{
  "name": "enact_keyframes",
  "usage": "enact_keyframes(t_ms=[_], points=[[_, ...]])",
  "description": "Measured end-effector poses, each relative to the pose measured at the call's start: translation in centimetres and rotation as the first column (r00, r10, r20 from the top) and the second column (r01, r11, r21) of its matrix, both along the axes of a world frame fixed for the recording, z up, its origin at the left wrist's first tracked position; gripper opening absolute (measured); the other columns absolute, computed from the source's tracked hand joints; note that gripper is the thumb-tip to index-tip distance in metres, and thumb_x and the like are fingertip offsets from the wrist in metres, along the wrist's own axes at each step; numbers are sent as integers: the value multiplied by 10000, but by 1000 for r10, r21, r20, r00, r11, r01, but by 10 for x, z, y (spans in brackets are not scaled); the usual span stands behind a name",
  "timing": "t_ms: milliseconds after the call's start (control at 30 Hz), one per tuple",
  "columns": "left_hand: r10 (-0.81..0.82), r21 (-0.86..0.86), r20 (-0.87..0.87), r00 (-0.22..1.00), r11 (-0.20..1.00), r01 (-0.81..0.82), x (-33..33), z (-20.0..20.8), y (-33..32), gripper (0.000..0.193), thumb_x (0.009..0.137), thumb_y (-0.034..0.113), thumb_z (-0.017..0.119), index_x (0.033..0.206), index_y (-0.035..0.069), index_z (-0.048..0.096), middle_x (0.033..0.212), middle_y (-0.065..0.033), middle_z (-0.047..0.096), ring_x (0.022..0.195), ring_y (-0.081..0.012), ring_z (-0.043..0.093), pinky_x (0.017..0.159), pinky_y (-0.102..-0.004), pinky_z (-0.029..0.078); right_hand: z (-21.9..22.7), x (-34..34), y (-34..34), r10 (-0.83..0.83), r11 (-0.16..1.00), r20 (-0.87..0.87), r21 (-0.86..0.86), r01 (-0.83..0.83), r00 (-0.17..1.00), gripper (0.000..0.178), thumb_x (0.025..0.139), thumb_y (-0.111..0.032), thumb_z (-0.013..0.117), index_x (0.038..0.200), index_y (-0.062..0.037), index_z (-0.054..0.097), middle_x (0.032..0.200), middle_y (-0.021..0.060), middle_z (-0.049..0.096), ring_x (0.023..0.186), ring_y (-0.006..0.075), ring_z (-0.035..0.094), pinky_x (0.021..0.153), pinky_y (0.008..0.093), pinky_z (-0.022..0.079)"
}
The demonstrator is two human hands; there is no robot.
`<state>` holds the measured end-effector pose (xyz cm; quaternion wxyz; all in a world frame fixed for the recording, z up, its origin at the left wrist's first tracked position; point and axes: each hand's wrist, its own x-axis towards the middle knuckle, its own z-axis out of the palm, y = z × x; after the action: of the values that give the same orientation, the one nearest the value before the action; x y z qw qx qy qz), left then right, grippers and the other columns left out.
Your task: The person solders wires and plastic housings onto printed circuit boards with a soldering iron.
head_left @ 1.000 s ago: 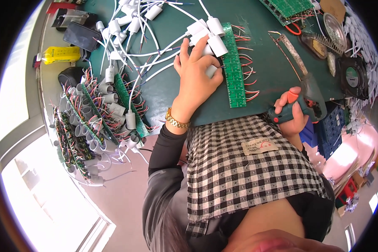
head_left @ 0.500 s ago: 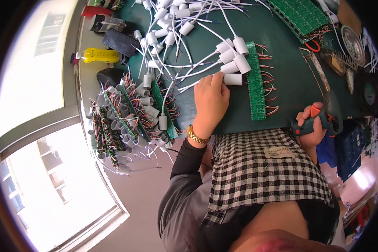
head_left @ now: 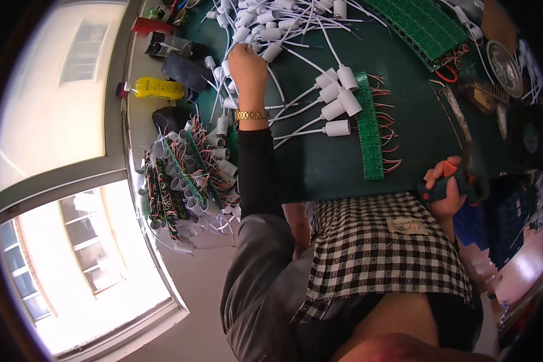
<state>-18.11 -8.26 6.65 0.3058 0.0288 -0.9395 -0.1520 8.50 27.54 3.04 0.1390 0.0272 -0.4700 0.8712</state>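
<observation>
Left hand (head_left: 247,63) moved from green circuit strip (head_left: 370,127) to white sockets (head_left: 265,24) at worktop's (head_left: 326,169) far edge (grip unclear) | right hand (head_left: 445,192) clenched orange-black tool (head_left: 458,181) at near edge

White sockets (head_left: 338,102) and green circuit strip (head_left: 370,130) on a dark green mat (head_left: 320,169); black-and-white checked apron (head_left: 374,253).
</observation>
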Motion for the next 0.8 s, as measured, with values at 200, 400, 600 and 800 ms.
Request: enact_keyframes(t_ms=[200, 400, 600, 800], points=[[-294, 820, -171, 940, 486, 301, 100, 54, 21, 142, 943, 70, 447, 937, 2, 572, 731, 9, 526, 558, -23, 386, 482, -170, 294, 6, 5, 1, -42, 999, 41, 18, 41, 998, 396, 861, -174, 489, 1207, -2, 402, 825, 132, 538, 627, 156, 516, 661, 325, 442], [-644, 875, 221, 733, 463, 143, 221, 25, 15, 131, 916, 48, 509, 975, -10, 612, 746, 9, 523, 602, -47, 421, 536, -171, 314, 4, 0, 2, 0, 1000, 42, 7, 0, 999, 395, 862, -170, 476, 1208, 3, 398, 834, 140, 542, 638, 161, 524, 667, 332, 444], [-438, 159, 372, 819, 899, 409, 237, 2, 22, 275, 757, -37, 586, 1015, 45, 637, 901, -88, 569, 811, -224, 532, 691, -321, 418, 1, -3, 8, 34, 998, 6, 61, -34, 999, 402, 876, -187, 446, 1215, 20, 393, 848, 152, 545, 650, 165, 522, 675, 339, 443], [-646, 140, 260, 718, 761, 634, 232, 9, 83, 436, 655, -36, 685, 1071, 59, 600, 1039, -105, 558, 943, -290, 537, 792, -375, 441, -3, -4, 10, 21, 997, -15, 69, -20, 1000, 388, 885, -172, 424, 1218, 25, 397, 866, 160, 549, 659, 168, 528, 693, 348, 446]])
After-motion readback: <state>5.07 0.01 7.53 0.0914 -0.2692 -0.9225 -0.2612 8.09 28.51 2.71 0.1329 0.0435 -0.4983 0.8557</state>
